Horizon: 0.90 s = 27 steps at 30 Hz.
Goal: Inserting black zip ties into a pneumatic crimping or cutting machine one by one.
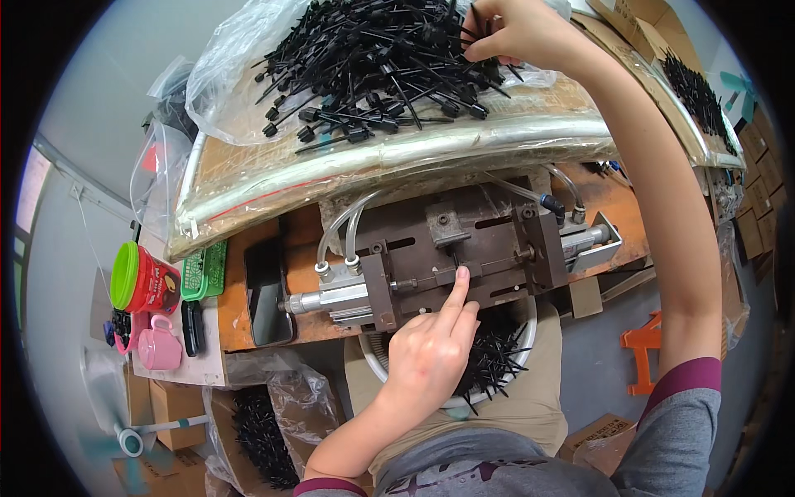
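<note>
Wooden table (235, 321) bears a pneumatic fixture (410, 222); left hand (431, 354) touches it, right hand (523, 35) black stemmed parts (373, 70) beyond it; either grip's closure is unclear.

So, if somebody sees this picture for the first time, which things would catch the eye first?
Probably the big heap of thin black parts at the top, with the right hand at its right edge. Next comes the dark metal fixture in the centre, where the left hand extends a finger over its middle. The bright red-and-green tub also stands out at the left.
</note>
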Each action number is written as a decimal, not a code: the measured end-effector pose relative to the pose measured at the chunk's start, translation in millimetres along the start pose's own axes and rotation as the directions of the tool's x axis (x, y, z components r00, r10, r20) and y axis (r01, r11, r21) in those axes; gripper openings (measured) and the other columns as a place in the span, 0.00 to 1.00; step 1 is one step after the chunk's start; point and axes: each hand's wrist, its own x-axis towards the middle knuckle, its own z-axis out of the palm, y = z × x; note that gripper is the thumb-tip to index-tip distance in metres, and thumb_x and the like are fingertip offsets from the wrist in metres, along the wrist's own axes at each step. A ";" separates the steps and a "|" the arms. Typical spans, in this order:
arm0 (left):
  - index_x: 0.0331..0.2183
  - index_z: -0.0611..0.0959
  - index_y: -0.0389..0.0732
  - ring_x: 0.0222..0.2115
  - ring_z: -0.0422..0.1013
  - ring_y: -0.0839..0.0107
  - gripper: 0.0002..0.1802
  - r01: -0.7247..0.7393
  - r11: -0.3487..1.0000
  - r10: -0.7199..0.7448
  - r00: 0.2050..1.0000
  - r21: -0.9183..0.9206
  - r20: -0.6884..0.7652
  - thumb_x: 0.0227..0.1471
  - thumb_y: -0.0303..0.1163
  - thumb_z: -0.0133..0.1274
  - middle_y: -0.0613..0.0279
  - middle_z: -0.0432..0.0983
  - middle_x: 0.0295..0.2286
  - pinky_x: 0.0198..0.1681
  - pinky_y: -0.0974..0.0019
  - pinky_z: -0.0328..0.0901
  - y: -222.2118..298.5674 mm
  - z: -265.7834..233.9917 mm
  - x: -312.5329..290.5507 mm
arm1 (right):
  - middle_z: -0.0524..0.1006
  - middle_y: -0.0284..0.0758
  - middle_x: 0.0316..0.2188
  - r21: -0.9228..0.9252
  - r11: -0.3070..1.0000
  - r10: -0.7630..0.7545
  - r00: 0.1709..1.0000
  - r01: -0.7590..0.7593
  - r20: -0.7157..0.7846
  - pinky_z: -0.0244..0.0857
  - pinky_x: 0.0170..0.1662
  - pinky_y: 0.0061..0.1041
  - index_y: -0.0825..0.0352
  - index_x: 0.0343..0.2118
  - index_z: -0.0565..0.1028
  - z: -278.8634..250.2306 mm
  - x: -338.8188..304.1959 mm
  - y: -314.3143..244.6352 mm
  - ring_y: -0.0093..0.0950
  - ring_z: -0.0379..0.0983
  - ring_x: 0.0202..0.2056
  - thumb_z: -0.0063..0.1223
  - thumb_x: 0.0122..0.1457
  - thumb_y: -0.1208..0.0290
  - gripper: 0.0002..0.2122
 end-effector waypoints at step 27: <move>0.51 0.81 0.34 0.43 0.77 0.65 0.34 0.097 0.707 -0.211 0.974 -0.701 -0.078 0.38 0.25 0.72 0.50 0.76 0.49 0.46 0.66 0.75 -22.3 -77.7 24.7 | 0.78 0.27 0.26 0.935 0.174 0.002 0.950 -0.309 0.313 0.64 0.24 0.13 0.70 0.40 0.80 58.6 -173.3 -55.9 0.13 0.71 0.21 0.64 0.59 0.72 0.09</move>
